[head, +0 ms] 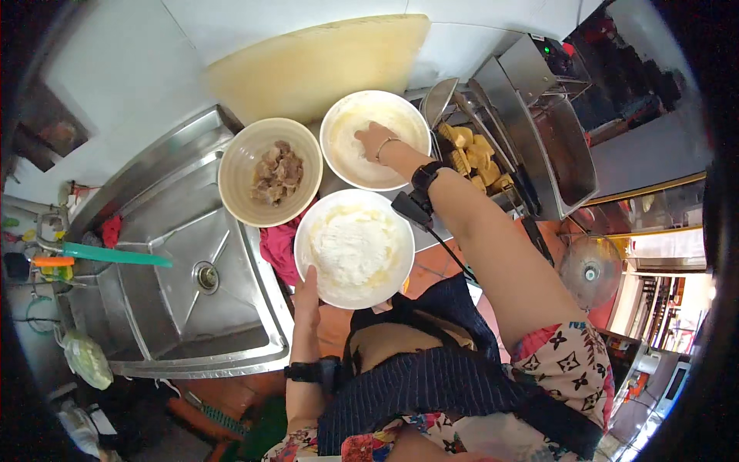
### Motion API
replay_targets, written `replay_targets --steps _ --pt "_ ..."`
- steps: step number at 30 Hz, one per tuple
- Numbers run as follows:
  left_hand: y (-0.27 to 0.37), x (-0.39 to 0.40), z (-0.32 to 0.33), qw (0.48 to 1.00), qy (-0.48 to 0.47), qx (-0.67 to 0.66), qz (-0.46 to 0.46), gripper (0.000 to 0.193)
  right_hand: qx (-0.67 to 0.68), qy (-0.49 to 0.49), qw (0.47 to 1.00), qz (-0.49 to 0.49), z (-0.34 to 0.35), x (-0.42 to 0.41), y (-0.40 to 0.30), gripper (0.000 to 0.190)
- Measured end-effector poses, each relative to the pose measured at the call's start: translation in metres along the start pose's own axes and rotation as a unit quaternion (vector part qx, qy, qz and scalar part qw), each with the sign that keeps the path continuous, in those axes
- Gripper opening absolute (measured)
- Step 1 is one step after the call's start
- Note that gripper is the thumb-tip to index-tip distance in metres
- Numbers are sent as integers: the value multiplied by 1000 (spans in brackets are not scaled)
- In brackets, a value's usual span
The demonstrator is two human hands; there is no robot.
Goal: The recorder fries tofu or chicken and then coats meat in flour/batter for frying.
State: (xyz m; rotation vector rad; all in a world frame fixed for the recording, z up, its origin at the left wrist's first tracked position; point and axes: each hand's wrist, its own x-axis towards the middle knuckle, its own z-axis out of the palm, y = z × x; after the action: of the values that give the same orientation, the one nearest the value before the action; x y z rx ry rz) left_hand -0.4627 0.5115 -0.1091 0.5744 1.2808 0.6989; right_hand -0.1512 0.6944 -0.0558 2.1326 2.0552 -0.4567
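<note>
My left hand (308, 294) grips the rim of a white bowl (398, 277), held near my body. White powder (352, 248) is heaped in it, with yellowish matter round its edge. My right hand (376, 140) reaches down into a second white bowl (417, 130) farther away. Pale powder (352, 159) coats the inside of that bowl around my fingers; the fingertips are partly hidden, so I cannot tell whether they pinch anything. Left of these bowls stands a cream bowl (236, 185) with pieces of raw-looking meat (279, 173) in it.
A steel sink (167, 289) with a green hose (115, 254) fills the left. A crimson cloth (280, 251) lies beneath the bowls. Fried tofu-like blocks (479, 156), long-handled utensils (491, 124) and a steel fryer (554, 144) stand right. A cutting board (317, 63) leans on the wall.
</note>
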Motion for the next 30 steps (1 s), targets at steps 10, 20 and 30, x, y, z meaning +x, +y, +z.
replay_targets --steps 10,20,30 --pt "5 -9 -1 1000 3 9 -1 54 310 -61 946 72 -25 5 5 55" --pt "7 -6 2 1000 -6 -19 -12 54 17 -46 998 -35 -11 -6 -7 78" --pt "26 -25 21 999 28 -16 -33 56 55 -40 998 3 11 8 -16 42"
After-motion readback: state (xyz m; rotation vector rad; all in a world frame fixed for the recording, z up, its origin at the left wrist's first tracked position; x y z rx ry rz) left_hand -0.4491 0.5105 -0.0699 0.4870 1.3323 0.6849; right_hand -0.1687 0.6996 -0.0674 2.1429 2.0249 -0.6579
